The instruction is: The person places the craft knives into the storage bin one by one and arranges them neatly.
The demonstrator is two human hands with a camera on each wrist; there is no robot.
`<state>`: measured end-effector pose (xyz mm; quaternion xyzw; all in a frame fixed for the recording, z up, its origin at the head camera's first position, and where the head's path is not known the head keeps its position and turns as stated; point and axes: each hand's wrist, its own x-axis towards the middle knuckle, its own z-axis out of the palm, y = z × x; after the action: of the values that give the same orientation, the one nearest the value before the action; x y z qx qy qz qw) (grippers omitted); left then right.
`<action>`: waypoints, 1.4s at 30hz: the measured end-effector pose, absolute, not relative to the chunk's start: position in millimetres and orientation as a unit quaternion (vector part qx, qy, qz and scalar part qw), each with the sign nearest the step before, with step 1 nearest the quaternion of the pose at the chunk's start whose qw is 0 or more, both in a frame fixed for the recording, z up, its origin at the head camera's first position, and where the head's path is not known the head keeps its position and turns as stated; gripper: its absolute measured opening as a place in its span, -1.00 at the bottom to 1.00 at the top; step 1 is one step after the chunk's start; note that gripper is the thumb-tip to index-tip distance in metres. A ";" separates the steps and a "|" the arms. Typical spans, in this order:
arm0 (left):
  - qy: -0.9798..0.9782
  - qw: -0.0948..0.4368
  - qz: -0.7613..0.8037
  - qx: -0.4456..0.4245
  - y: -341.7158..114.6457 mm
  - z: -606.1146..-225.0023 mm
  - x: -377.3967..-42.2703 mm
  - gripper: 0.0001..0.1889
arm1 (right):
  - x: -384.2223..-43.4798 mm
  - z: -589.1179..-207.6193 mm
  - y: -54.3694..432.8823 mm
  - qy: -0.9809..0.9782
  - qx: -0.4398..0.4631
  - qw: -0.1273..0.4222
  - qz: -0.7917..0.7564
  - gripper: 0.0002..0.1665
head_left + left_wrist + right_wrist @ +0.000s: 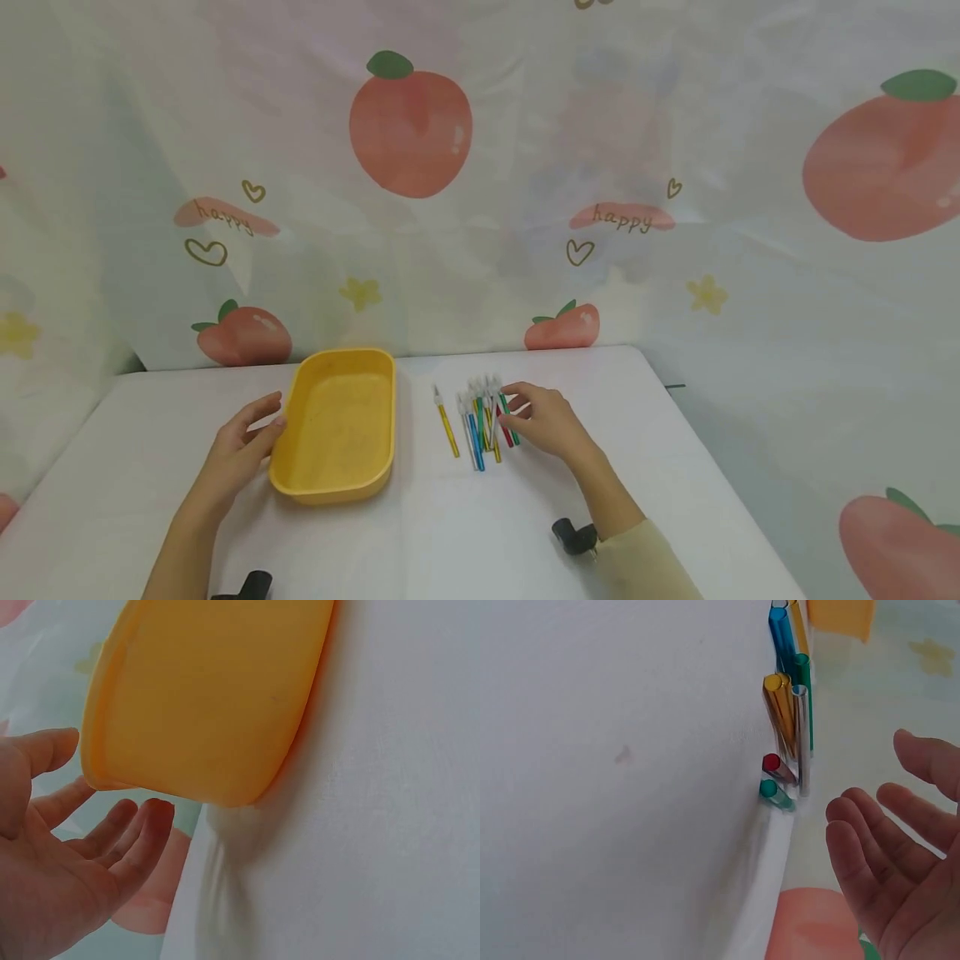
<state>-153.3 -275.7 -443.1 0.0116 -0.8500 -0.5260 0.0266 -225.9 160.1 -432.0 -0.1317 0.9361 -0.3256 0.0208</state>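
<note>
A yellow plastic tray (330, 493) lies on the white table, its inside bare. My left hand (234, 457) is at its left side with fingers spread; in the left wrist view the fingertips are close to the tray wall (210, 705), and contact is hard to tell. Several slim craft knives (477, 442) with metallic blue, green, red, yellow and silver handles and clear caps lie in a loose pile right of the tray. Over the pile's right edge hovers my right hand (551, 423), fingers loosely bent and gripping nothing. One yellow craft knife (448, 429) lies apart, between tray and pile.
Behind the table (442, 542) hangs a pale cloth (480, 275) printed with peaches, close to the far edge. The table's right edge slants past my right forearm. Black devices (573, 536) sit at both wrists.
</note>
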 end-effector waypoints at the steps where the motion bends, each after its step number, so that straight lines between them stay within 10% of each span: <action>1: -0.847 0.025 -0.531 0.009 -276.1 -444.0 -154.2 -0.37 | -227.5 -433.9 158.4 0.936 -0.130 0.021 -0.326 -0.46; 42: -0.815 -0.081 -0.572 0.050 -278.5 -465.4 -161.8 -0.31 | -250.7 -453.0 125.8 0.934 -0.050 0.078 -0.344 -0.32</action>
<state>-161.8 -278.5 -465.4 0.0502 -0.8150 -0.5716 -0.0815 -250.7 125.8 -453.0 -0.0498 0.9344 -0.3439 0.0776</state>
